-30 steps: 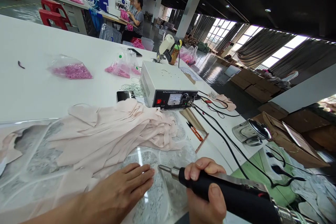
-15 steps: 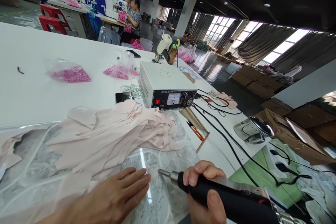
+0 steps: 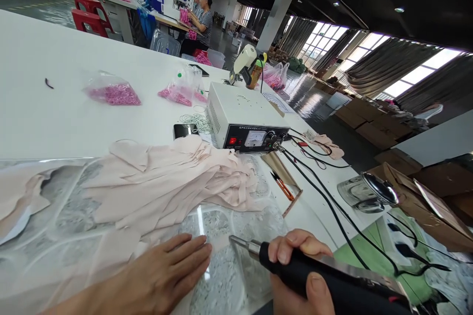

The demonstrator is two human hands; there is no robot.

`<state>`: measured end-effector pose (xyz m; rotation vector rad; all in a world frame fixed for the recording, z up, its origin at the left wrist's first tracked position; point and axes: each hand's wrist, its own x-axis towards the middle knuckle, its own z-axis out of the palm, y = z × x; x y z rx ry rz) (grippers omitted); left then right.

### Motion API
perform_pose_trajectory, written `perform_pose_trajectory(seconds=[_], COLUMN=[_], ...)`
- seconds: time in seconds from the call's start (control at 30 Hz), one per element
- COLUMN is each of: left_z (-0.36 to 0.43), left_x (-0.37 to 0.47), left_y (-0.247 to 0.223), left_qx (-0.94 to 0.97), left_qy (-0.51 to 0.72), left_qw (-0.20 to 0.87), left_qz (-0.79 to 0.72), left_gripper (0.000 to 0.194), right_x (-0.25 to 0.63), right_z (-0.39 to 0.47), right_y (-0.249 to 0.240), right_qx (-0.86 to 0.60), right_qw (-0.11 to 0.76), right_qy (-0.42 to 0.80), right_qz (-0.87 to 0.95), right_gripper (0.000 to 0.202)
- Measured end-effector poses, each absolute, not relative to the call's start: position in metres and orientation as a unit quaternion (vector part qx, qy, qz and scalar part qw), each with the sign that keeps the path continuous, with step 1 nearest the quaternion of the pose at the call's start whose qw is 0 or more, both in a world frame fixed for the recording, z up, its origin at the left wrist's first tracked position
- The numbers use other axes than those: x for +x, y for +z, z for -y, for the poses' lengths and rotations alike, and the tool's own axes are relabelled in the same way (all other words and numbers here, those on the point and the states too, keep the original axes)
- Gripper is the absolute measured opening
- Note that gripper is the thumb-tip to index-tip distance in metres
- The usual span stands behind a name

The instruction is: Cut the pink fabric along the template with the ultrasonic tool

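Observation:
My left hand (image 3: 162, 270) lies flat with fingers stretched out on the clear-covered grey patterned mat (image 3: 236, 280), at the lower edge of pale pink fabric. A small pale strip (image 3: 220, 241) shows just beyond its fingertips. My right hand (image 3: 295, 242) is wrapped round a black handheld ultrasonic tool (image 3: 351, 283). The tool's narrow metal tip points left, close to my left fingertips; whether it touches the mat I cannot tell. Overlapping pale pink fabric pieces (image 3: 177, 182) are heaped just beyond my left hand.
A white control box (image 3: 251, 108) with a lit red switch stands behind the fabric, black cables (image 3: 321, 197) running right. Orange-handled snips (image 3: 283, 187), a glass mug (image 3: 365, 192), a phone (image 3: 185, 131) and bags of pink pieces (image 3: 114, 91) lie around. Two people sit beyond at sewing machines.
The camera has turned slightly, so the table's contents appear further right. The tool in my right hand has shifted a little right in view. My left hand stays flat in nearly the same spot.

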<state>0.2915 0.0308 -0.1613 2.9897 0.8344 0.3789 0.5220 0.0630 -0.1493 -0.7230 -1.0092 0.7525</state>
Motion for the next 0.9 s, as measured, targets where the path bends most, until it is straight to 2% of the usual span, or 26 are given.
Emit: perform_pose_trajectory(seconds=[0.17,0.43,0.9], left_z=[-0.031,-0.032,-0.030], left_x=[0.292,0.292,0.293], left_y=[-0.159,-0.163,-0.165], left_qx=[0.955,0.959,0.954], left_qy=[0.131,0.119,0.136], left_qw=[0.008,-0.052,-0.041], left_qz=[-0.267,-0.252,-0.265], left_gripper=[0.060,0.061,0.058], right_x=[0.520,0.525,0.528], right_z=[-0.064,-0.068,-0.065], right_y=[-0.151,-0.151,-0.153], right_qx=[-0.334,-0.315,-0.316], right_qw=[0.755,0.762,0.751], right_qy=[0.346,0.344,0.358], right_qz=[0.446,0.450,0.456], right_gripper=[0.016,0.015,0.017])
